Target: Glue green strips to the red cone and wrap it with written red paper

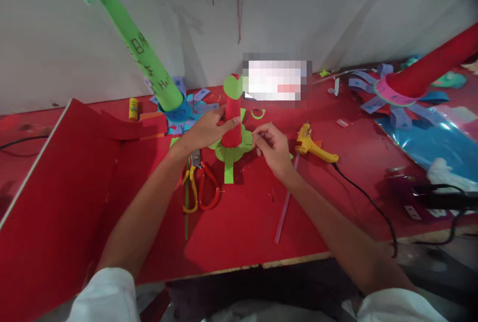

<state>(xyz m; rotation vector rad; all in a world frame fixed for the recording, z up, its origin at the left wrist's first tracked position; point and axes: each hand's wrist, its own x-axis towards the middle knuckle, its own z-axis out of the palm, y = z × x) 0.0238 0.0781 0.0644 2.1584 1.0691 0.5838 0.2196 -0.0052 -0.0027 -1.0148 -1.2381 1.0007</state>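
My left hand (201,130) is wrapped round a small red paper tube (233,133), its thumb across the front. The tube stands upright on a base of green paper petals (225,154), with a green strip (229,172) pointing toward me. A rounded green paper piece (233,88) sits at the tube's top. To the right of the base, my right hand (274,150) has thumb and forefinger pinched together close to a petal. Whatever lies between those fingertips is too small to make out. A yellow glue gun (315,150) with a long glue stick (287,207) lies right of this hand.
Scissors with red handles (209,187) and a yellow-handled tool (191,197) lie near my left forearm. A tall green tube (138,48) stands behind, beside a glue bottle (133,109). A red board (56,197) rises at left. Another red tube (436,68) leans at right. The gun's cord (366,202) crosses the table.
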